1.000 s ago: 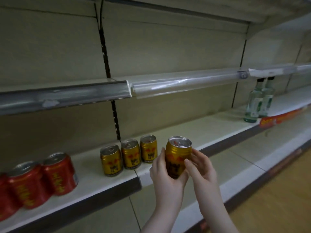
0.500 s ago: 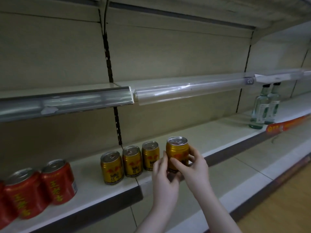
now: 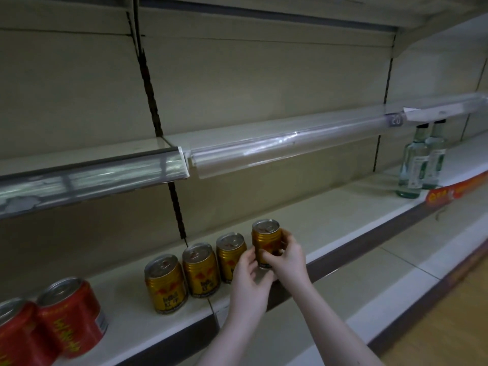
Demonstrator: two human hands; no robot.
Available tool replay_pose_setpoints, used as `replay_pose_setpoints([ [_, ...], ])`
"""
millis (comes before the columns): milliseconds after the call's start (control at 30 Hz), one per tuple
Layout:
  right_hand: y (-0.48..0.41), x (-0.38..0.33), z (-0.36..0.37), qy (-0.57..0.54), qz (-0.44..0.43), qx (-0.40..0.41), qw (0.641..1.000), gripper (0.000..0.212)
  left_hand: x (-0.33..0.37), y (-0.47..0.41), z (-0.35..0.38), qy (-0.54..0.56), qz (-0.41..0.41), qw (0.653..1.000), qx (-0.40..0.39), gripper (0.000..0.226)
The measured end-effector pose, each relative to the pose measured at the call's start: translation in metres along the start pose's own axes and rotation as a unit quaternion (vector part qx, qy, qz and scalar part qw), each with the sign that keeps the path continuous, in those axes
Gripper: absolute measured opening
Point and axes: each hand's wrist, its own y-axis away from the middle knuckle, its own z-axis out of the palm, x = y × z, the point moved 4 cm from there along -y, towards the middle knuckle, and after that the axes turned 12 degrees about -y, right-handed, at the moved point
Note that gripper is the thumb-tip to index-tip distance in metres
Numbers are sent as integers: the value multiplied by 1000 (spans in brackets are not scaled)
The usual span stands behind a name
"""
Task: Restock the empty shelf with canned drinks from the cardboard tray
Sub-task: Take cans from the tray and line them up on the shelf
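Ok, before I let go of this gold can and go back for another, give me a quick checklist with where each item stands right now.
1. Gold can upright: ok, pull-tab top faces up.
2. Base seated on the shelf: cannot tell, the fingers hide its bottom edge.
3. In line with the three gold cans already placed: ok, it continues their row at the right end.
4. Gap to the neighbouring can: cannot tell, the left hand covers it.
5. Grip: ok, left hand and right hand both hold the can's lower half.
6. Free shelf to the right: ok, bare up to the glass bottles.
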Motion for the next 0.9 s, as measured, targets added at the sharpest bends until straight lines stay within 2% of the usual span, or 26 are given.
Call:
replay_pose_setpoints([
  [300, -5, 19, 8, 33, 44, -27, 998, 65, -5, -9, 3, 22, -14, 1000, -1, 61],
  [500, 6, 1, 7, 44, 73, -52, 995, 87, -1, -5, 2, 18, -19, 1000, 2, 59],
  [700, 39, -33, -4, -34, -19, -8, 999, 54, 15, 12, -8, 55, 7, 998, 16, 52],
  [900, 73, -56, -7, -118, -75, -25, 990, 35, 26, 36, -19, 114, 44, 992, 31, 40],
])
